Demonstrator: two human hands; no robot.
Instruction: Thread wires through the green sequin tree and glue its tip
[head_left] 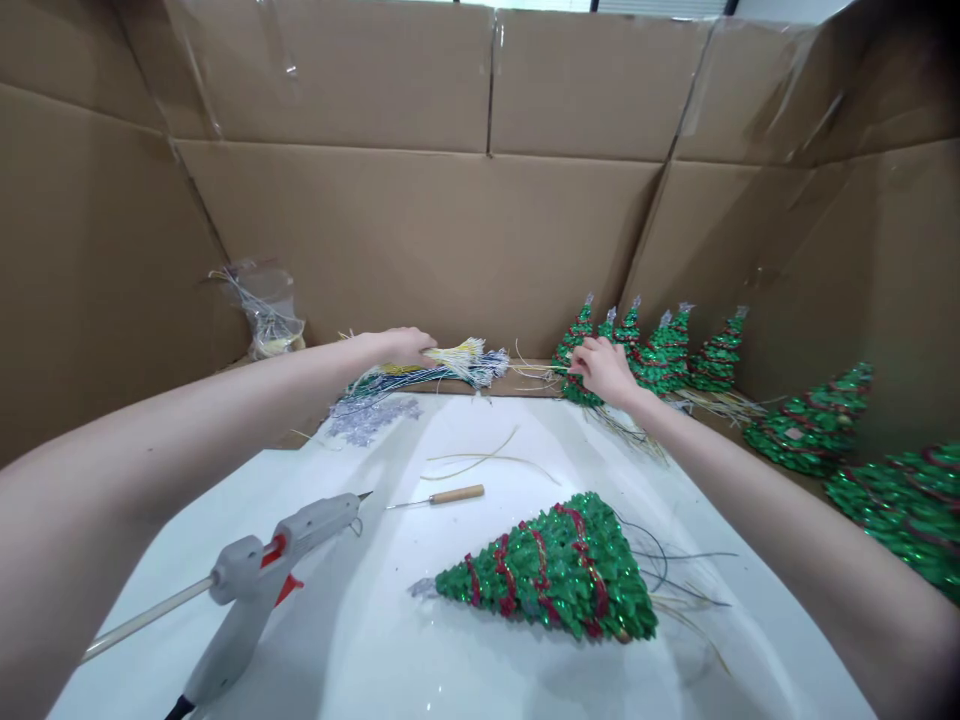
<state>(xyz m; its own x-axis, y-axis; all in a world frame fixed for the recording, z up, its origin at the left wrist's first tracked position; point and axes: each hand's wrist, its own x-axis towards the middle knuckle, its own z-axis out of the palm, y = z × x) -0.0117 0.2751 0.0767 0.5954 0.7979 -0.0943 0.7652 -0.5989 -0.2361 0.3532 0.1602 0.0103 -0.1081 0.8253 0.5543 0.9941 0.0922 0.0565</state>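
Note:
My left hand (409, 346) rests on the left part of a bundle of thin white, yellow and blue wires (469, 362) at the back of the table, its fingers curled over the strands. My right hand (602, 370) pinches the end of a few pale yellow wires (544, 368) that stretch from the bundle, in front of the small green trees. Nearer to me a green tinsel tree (551, 570) with red garland lies on its side, tip to the left, loose wires coming from its base. An awl with a wooden handle (457, 494) lies behind it.
A grey glue gun (251, 590) lies front left. Silver snowflake-like pieces (367, 418) sit by the bundle. A clear plastic bag (268, 310) stands back left. Several green trees (667, 350) line the back right, with more (814, 420) along the right. Cardboard walls (405, 240) enclose the white table (390, 650).

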